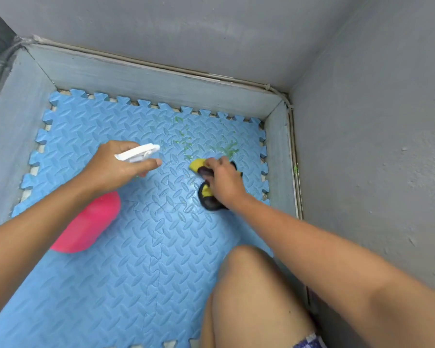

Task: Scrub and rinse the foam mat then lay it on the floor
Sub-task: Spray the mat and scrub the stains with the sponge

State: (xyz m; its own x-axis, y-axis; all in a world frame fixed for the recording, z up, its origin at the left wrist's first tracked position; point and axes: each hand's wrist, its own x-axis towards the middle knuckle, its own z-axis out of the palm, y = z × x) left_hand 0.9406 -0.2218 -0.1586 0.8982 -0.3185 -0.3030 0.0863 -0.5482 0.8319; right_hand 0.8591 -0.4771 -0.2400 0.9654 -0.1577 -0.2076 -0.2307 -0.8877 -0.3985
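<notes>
Centrally, foam mat [141, 247]: blue, embossed with a diamond-plate pattern, built of interlocking tiles with toothed edges. It lies flat on the floor and fills most of the frame from the lower left to the upper right, its far edge close against a low grey ledge [161, 81].

Green smears [186, 143]: scattered over the upper right part of the mat, just above your right hand. One small green fleck sits on the ledge at the right edge of the mat.

Your left hand [116, 164]: centre left of the frame, fingers curled round the neck of a spray bottle [91, 219], forefinger stretched out below the white trigger head [138, 151]. Bottle body pink, tilted, nozzle pointing toward the smears. Whether its base touches the mat you cannot tell.

Your right hand [224, 182]: right of centre, fingers curled over a scrubber [207, 197], gripping it. Scrubber yellow with dark parts, resting on the mat just below the smears.

Your bare knee [249, 285]: lower right of the frame, over the mat's right side.

Checked cloth [309, 342]: blue and white, at the bottom edge beside the knee.

Walls [362, 146]: grey, rough-surfaced, across the top and down the right of the frame.
</notes>
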